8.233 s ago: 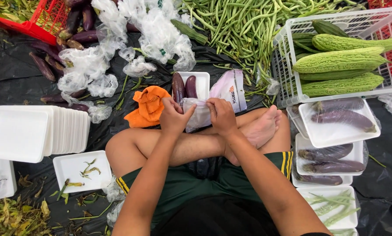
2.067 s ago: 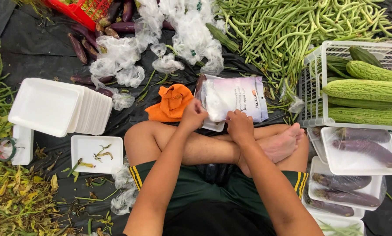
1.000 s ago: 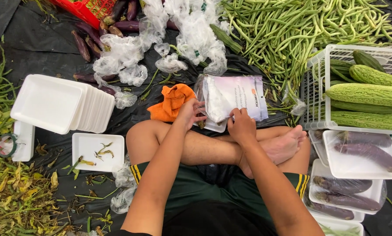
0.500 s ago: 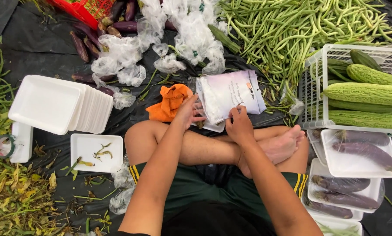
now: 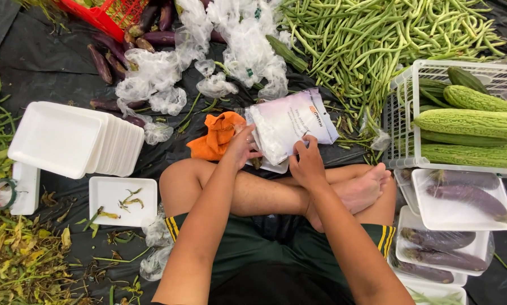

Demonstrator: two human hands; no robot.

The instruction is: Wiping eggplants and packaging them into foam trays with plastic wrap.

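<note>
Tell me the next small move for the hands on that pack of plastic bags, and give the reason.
Probably pull one thin bag free with the right hand while the left hand steadies the pack of plastic bags. Both hands already rest on its near edge, it lies on a white foam tray before the crossed legs, and wrapped trays of eggplant sit stacked at the right.

Glossy plastic pack; matt foam trays; orange cloth.
</note>
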